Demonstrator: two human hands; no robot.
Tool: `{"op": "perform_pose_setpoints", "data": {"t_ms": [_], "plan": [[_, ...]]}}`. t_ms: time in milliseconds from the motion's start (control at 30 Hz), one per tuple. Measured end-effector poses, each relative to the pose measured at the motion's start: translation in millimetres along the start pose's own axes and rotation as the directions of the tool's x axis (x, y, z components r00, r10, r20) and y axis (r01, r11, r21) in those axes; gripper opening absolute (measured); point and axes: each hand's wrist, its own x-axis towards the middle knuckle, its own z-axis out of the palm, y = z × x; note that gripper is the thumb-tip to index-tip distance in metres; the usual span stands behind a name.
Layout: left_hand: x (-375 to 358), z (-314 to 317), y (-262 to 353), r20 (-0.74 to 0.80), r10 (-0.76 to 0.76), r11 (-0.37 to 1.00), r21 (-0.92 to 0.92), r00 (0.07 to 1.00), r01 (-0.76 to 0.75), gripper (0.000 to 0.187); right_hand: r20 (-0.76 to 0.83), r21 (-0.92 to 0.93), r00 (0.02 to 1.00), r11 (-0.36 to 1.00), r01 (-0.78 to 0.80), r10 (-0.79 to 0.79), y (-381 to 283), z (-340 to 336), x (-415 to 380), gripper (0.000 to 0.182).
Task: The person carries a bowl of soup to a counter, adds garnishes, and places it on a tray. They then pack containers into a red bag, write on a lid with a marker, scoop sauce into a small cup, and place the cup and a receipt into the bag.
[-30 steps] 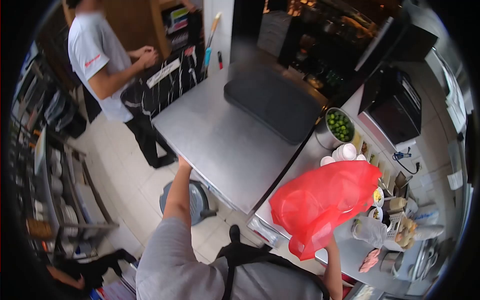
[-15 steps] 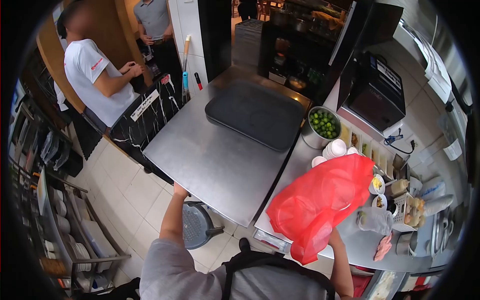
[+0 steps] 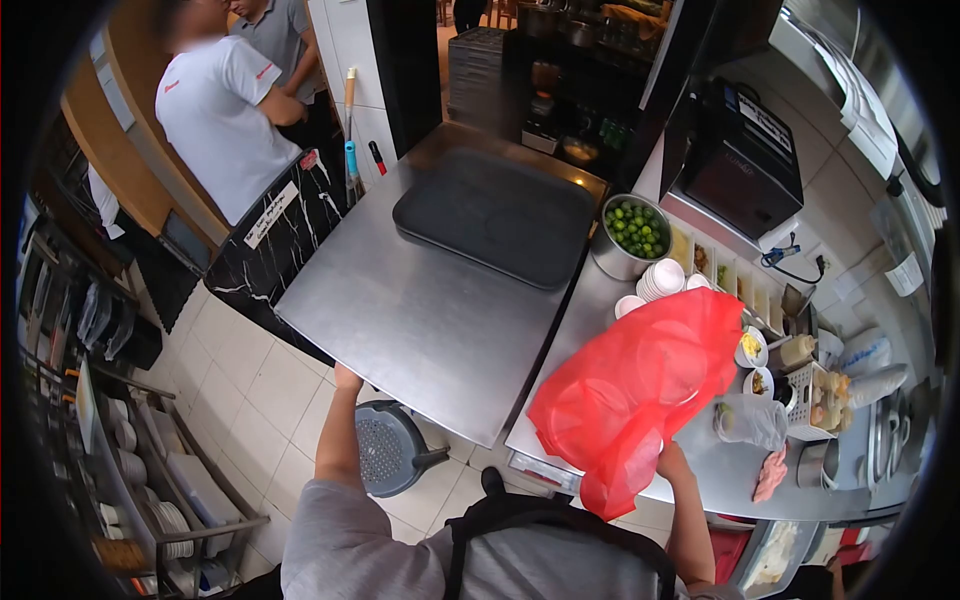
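Observation:
A large red plastic bag [image 3: 640, 390] stands puffed up on the steel counter [image 3: 700, 480] at the right. My right hand [image 3: 672, 463] grips its lower edge from the near side. My left arm reaches forward on the left, and my left hand [image 3: 346, 377] rests at the near edge of the steel table [image 3: 420, 320]; its fingers are hidden by the edge. A dark tray [image 3: 495, 225] lies at the far end of that table.
A metal bowl of limes [image 3: 633, 232], stacked white cups [image 3: 662, 278], sauce dishes and condiment tubs crowd the counter behind the bag. A grey bin [image 3: 385, 460] stands on the floor below the table. Two people [image 3: 225, 105] stand at the far left. Dish racks line the left wall.
The view has tilted and drifted, so the table sits lower left. The person in white has turned away toward a second person. My hands keep their places on the table edge and the bag.

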Motion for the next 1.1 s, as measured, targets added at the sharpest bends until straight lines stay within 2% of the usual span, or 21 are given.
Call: {"op": "perform_pose_setpoints", "data": {"t_ms": [33, 100, 133, 200, 233, 300, 367, 433, 500, 567, 633, 700, 767, 800, 833, 867, 900, 933, 967, 1033, 1100], "plan": [[-3, 1, -1, 0.005, 0.004, 1.000, 0.002, 1.000, -0.004, 0.039, 0.001, 0.003, 1.000, 1.000, -0.006, 0.006, 3, 0, 0, 0.031], [-17, 0, -5, -0.107, 0.068, 0.996, -0.050, 0.992, -0.074, 0.027, 0.022, -0.012, 1.000, 1.000, 0.016, -0.015, 20, 4, 3, 0.029], [-26, -3, -4, -0.100, 0.074, 0.996, -0.045, 0.992, -0.079, 0.027, 0.077, -0.034, 0.997, 0.999, -0.015, 0.018, 32, 6, 6, 0.025], [-47, -9, -3, -0.061, -0.038, 0.987, -0.156, 0.997, 0.028, 0.015, 0.093, 0.022, 0.996, 1.000, 0.018, -0.020, 36, -5, 2, 0.022], [-56, -10, -5, -0.054, -0.033, 0.988, -0.150, 0.998, 0.025, 0.015, 0.104, 0.075, 0.992, 0.996, 0.057, -0.065, 36, -12, -1, 0.019], [-67, -11, -15, -0.297, -0.104, 0.790, -0.605, 0.949, -0.103, 0.011, 0.076, 0.136, 0.996, 0.990, 0.036, -0.047, 41, -25, -7, 0.017], [-71, -36, -28, -0.352, -0.281, 0.858, -0.509, 0.893, 0.070, 0.008, 0.052, 0.127, 0.999, 0.992, 0.002, -0.009, 51, -41, -12, 0.017], [-72, -89, 5, -0.543, -0.271, 0.944, -0.310, 0.795, 0.110, 0.010, 0.005, 0.098, 0.999, 0.995, 0.034, -0.035, 46, -62, -21, 0.016], [-72, -146, 67, -0.702, -0.187, 0.982, -0.132, 0.687, 0.132, 0.009, -0.041, 0.071, 0.997, 0.995, 0.073, -0.070, 31, -87, -29, 0.015], [-78, -193, 149, -0.798, -0.074, 0.990, -0.131, 0.598, -0.052, 0.008, -0.340, 0.165, 0.932, 0.968, 0.189, -0.124, -2, -111, -39, 0.010], [-85, -207, 231, -0.799, -0.078, 0.841, -0.374, 0.596, -0.391, 0.007, -0.432, 0.118, 0.861, 0.929, 0.351, -0.270, -41, -136, -53, 0.008], [-120, -202, 331, -0.694, -0.048, 0.671, -0.555, 0.718, -0.491, 0.004, -0.512, 0.102, 0.715, 0.793, 0.601, -0.476, -67, -143, -60, 0.015], [-167, -173, 405, -0.479, 0.231, 0.567, -0.641, 0.847, -0.517, 0.004, -0.599, 0.006, 0.544, 0.676, 0.737, -0.587, -94, -148, -69, 0.021], [-191, -154, 436, -0.396, 0.441, 0.537, -0.603, 0.806, -0.590, 0.006, -0.632, 0.016, 0.517, 0.657, 0.754, -0.578, -101, -145, -72, 0.022], [-215, -141, 474, -0.358, 0.635, 0.281, -0.719, 0.685, -0.636, 0.008, -0.665, 0.021, 0.487, 0.638, 0.770, -0.567, -98, -145, -77, 0.023], [-236, -128, 503, -0.330, 0.753, 0.204, -0.706, 0.569, -0.679, 0.011, -0.672, 0.023, 0.497, 0.655, 0.755, -0.549, -82, -147, -80, 0.023], [-255, -116, 525, -0.299, 0.847, 0.122, -0.696, 0.440, -0.708, 0.015, -0.603, 0.053, 0.532, 0.636, 0.770, -0.594, -63, -148, -83, 0.021], [-270, -104, 542, -0.290, 0.852, 0.118, -0.705, 0.436, -0.699, 0.015, -0.528, 0.088, 0.559, 0.614, 0.784, -0.639, -41, -150, -86, 0.019], [-283, -92, 559, -0.232, 0.859, 0.145, -0.746, 0.457, -0.650, 0.017, -0.532, 0.090, 0.564, 0.621, 0.779, -0.631, -14, -156, -87, 0.019], [-309, -64, 594, -0.163, 0.860, 0.184, -0.783, 0.483, -0.594, 0.018, -0.533, -0.061, 0.543, 0.670, 0.740, -0.649, 51, -175, -91, 0.014], [-327, -24, 630, -0.232, 0.713, 0.238, -0.808, 0.662, -0.539, 0.014, -0.695, -0.025, 0.506, 0.720, 0.694, -0.512, 107, -205, -97, 0.011]]}}
